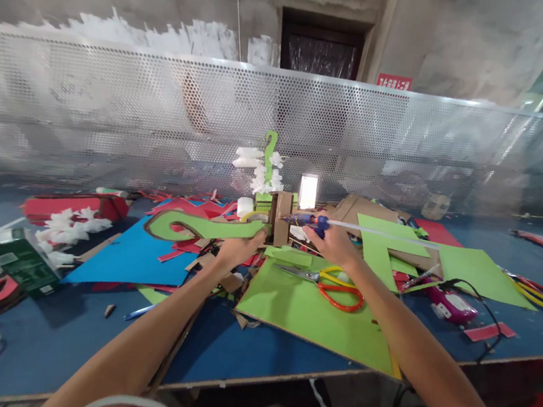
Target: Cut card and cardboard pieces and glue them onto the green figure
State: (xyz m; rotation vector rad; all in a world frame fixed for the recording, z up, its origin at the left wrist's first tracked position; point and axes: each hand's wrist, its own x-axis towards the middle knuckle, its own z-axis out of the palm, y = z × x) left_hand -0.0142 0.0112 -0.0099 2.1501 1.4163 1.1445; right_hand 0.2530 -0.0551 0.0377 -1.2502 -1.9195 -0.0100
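Closest to you, along the near edge of the blue table (239, 361), a green sheet (305, 323) lies with scissors (335, 286) resting on it. Further in, there's your left hand (241, 248), fingers grasping the right end of the curled green strip (207, 227), out over the table's middle. And your right hand (336, 243) grips the blue glue gun (310, 220), nozzle pointing left at a brown cardboard piece (282, 217); whether they touch, you can't tell. Beyond, toward the far edge, a green curl (270, 143) rises before the perforated metal screen (164, 107).
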